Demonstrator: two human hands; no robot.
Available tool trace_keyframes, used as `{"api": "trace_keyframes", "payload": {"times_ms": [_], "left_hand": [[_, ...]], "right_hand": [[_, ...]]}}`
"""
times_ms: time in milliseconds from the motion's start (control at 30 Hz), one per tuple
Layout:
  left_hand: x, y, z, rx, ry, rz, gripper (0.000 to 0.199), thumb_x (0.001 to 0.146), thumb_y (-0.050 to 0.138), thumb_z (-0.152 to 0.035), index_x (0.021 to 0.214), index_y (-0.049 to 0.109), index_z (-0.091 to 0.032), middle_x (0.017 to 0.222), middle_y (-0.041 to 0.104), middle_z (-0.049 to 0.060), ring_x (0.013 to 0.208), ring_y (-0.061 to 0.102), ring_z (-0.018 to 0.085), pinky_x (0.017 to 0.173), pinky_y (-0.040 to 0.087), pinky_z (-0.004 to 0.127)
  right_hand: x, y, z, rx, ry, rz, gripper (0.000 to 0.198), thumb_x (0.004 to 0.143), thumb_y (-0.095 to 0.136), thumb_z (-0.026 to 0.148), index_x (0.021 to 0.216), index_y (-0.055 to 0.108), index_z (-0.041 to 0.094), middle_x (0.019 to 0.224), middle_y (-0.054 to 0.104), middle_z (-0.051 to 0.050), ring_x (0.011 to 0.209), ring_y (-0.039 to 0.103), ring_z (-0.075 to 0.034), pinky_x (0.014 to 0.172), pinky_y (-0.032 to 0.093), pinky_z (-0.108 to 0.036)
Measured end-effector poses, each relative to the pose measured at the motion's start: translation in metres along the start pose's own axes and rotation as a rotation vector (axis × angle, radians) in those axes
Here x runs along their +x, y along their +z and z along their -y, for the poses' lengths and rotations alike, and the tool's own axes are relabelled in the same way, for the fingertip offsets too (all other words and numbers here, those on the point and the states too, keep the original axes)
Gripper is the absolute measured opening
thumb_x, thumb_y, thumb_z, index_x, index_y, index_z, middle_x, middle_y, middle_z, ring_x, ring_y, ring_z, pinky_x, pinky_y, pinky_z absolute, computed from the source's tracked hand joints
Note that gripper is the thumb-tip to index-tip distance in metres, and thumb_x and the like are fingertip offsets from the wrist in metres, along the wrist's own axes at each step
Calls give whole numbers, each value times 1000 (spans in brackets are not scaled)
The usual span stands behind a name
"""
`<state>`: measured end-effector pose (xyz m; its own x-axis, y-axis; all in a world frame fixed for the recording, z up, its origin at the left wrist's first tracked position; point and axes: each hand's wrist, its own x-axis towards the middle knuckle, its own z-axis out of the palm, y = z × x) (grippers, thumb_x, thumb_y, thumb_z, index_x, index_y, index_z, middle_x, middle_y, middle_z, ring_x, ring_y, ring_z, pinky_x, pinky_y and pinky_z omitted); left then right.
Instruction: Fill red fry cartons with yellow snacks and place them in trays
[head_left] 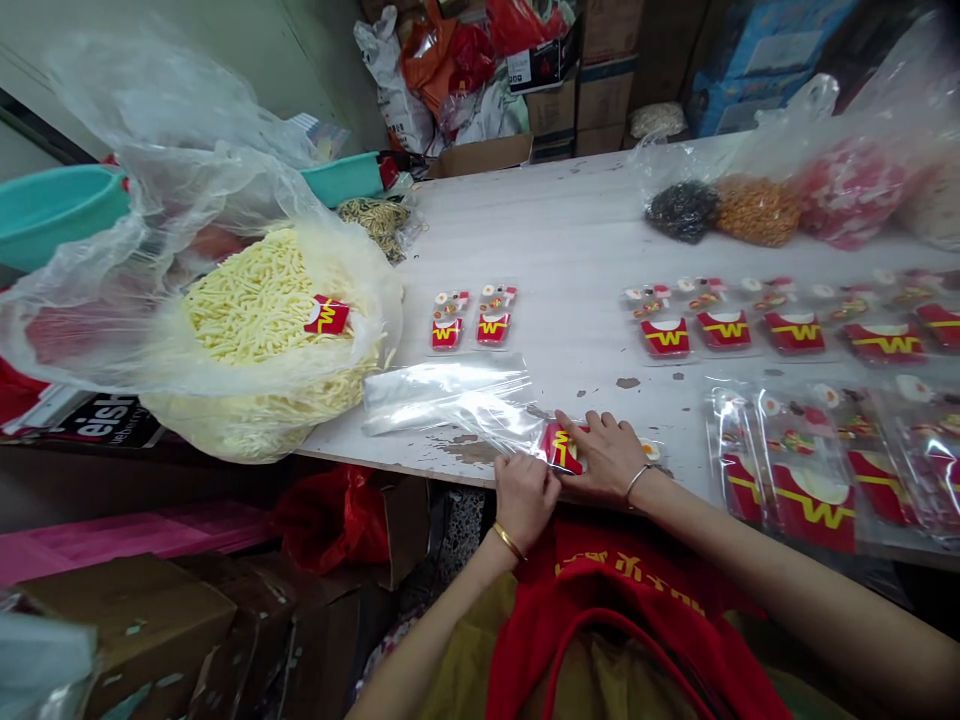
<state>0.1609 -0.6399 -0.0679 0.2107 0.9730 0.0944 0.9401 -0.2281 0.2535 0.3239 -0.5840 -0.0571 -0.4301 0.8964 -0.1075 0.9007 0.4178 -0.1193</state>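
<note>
At the table's near edge, my right hand (611, 455) lies over a red packet with a yellow W (559, 447), its thumb and index finger at the packet's two sides. My left hand (525, 495) is closed, fingers curled at the near corner of a clear plastic bag (499, 415), right beside the packet's left end. The packet's left end appears to be at or inside the bag's mouth; I cannot tell which. More flat clear bags (409, 400) lie to the left. A small fried-egg piece (649, 452) shows past my right hand.
A large open bag of pale yellow sticks (255, 300) with a red W card (326, 315) stands left. Two small packs (493, 328) lie mid-table. Several filled packs (724, 330) line the right, with more (810, 505) nearer. Bags of dark bits (682, 210) and orange bits (757, 212) stand behind.
</note>
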Motion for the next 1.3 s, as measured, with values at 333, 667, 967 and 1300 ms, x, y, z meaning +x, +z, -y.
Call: {"api": "trace_keyframes", "payload": {"times_ms": [333,667,967,1300], "left_hand": [[63,-42,23,-2,377,251,45,81,59,-45,123,54,-29,121,57,9,111,50,26,90,34,40],[115,-33,60,-195,677,424,20,74,69,-42,85,67,-26,115,60,5,111,51,23,92,37,36],[115,-34,31,-572,543,437,14,87,55,-33,86,63,-21,141,39,7,131,36,21,108,31,37],[133,-31,0,-862,461,506,20,89,50,-37,82,54,-18,87,60,3,84,57,14,80,47,29]], "right_hand": [[-13,12,-36,141,-136,-241,111,67,47,81,149,10,14,152,21,-18,141,6,-38,110,9,-58],[-54,53,-36,676,508,-452,75,81,49,63,138,37,15,131,44,-20,127,36,-35,103,34,-55],[-40,33,-17,917,374,-411,64,81,51,64,127,52,21,127,51,-14,124,41,-29,105,34,-50],[-24,-1,-3,1025,309,-489,22,86,50,44,76,52,24,86,64,-2,95,59,-22,110,21,-53]]}}
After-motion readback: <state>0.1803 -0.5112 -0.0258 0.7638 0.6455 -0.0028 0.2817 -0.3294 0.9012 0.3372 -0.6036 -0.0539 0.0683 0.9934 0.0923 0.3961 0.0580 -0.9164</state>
